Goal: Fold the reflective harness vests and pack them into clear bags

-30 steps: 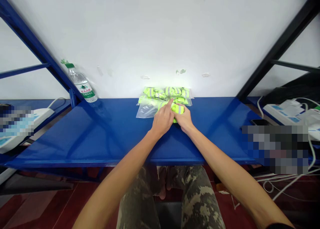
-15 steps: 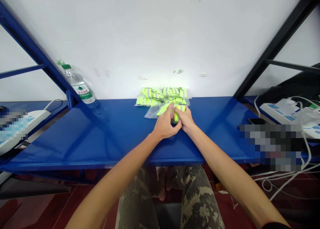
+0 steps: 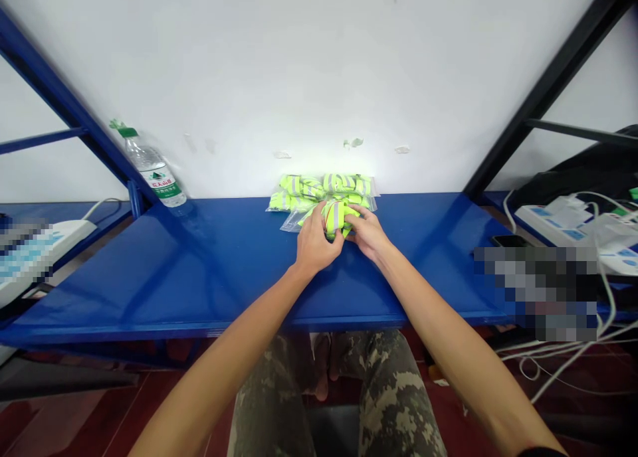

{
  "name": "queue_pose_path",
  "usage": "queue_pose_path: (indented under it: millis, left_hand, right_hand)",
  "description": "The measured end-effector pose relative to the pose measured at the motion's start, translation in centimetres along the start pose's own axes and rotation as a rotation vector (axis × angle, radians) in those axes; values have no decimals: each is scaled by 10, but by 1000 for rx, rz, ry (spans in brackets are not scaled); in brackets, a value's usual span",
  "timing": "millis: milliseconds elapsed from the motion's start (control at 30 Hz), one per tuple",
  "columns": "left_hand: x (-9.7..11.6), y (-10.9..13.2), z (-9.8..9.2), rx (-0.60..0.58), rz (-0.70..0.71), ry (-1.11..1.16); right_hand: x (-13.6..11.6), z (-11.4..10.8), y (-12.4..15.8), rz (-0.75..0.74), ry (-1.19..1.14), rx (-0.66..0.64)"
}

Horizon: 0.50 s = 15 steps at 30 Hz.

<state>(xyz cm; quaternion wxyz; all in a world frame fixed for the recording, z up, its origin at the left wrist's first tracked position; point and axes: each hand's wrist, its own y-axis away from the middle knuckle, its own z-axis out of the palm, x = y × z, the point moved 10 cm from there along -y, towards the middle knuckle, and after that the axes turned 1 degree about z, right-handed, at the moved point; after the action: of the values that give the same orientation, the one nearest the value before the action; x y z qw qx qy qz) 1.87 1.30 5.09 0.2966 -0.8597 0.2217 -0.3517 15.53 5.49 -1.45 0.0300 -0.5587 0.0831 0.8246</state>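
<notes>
Between my two hands is a folded neon-yellow reflective vest (image 3: 337, 218) with a silvery stripe. My left hand (image 3: 318, 241) is closed around its left side, thumb in front. On its right side, my right hand (image 3: 367, 231) grips it with curled fingers. A clear plastic bag (image 3: 292, 222) lies by my left fingers; whether the vest is partly inside it, I cannot tell. Just behind, against the wall, several similar yellow bundles in clear bags (image 3: 302, 186) are piled up.
The blue table (image 3: 209, 271) runs up to a white wall. A water bottle (image 3: 162, 178) leans at the back left. Blue and dark metal frame posts rise at both sides. Power strips (image 3: 563, 221), a phone (image 3: 509, 241) and loose white cables lie at the right.
Both hands have shifted their grip, and the yellow bundle has turned so its silvery stripe faces up between them. The left hand has moved slightly left.
</notes>
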Motion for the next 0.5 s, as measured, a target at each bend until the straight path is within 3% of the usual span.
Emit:
queue_pose_path:
  millis: [133,233,333,500]
  left_hand:
    - [26,0,-3,-19,214,-169]
    - [34,0,5,-91,310,-289]
    - [30,-3,6,-100,323,-255]
    - [15,-8,-7,0,232,-120]
  right_hand:
    - [-2,-11,1,-48,31,118]
    - [-3,-12,2,-58,56,126]
    - [-5,-2,4,-56,52,16]
    - [-8,18,8,-5,-67,-196]
